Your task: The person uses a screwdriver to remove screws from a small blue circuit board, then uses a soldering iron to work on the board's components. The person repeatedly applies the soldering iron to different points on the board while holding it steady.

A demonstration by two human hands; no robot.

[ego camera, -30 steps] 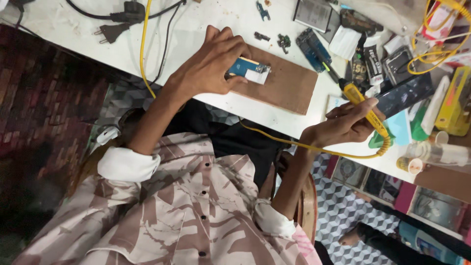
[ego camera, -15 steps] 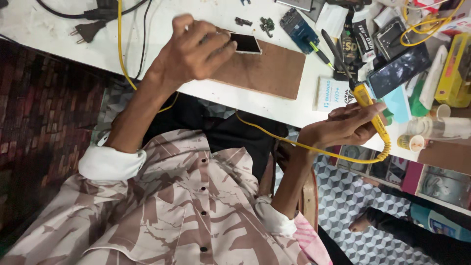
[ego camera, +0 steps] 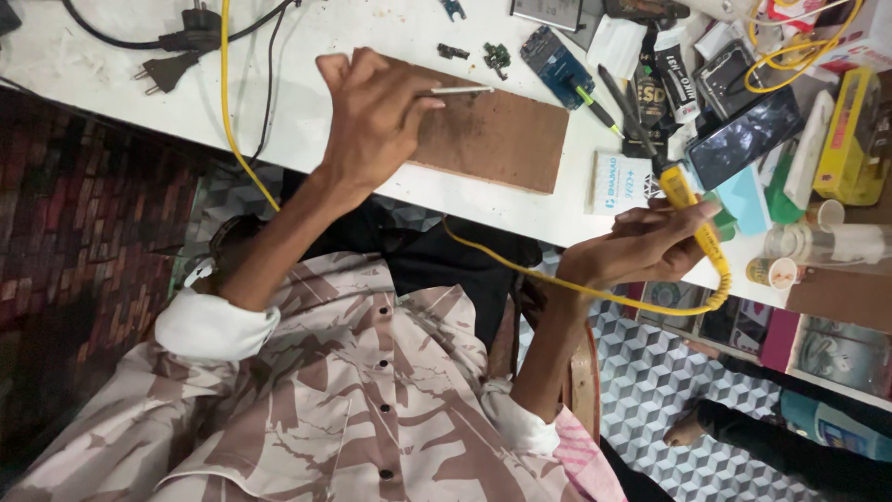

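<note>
From the head camera, looking down past my camouflage-patterned shirt [ego camera: 307, 409], my left hand [ego camera: 372, 121] is closed around a thin, flat piece seen edge-on [ego camera: 462, 90], pinched between thumb and fingertips and lifted over the near-left corner of the brown wooden board [ego camera: 497, 139] on the white bench [ego camera: 307, 102]. It looks light, stiff and slim, probably fragile, so I judge it best held by its edges, with no squeeze across the flat.

My right hand [ego camera: 641, 246] is wrapped around the yellow handle of a soldering iron [ego camera: 692, 209], its tip end pointing toward the clutter on the far right. The yellow cord [ego camera: 576, 284] sags from the handle across my lap and runs up over the bench at the left. The handle seems rigid and easy to grip; the tip end I would keep clear of.

Around the board: a black plug and cable [ego camera: 177, 65] far left, a blue circuit board [ego camera: 557, 60], a dark phone [ego camera: 743, 139], a small white box [ego camera: 621, 181], and a yellow case [ego camera: 855, 139] crowding the right side. That crowding leaves little free room beside the iron.
</note>
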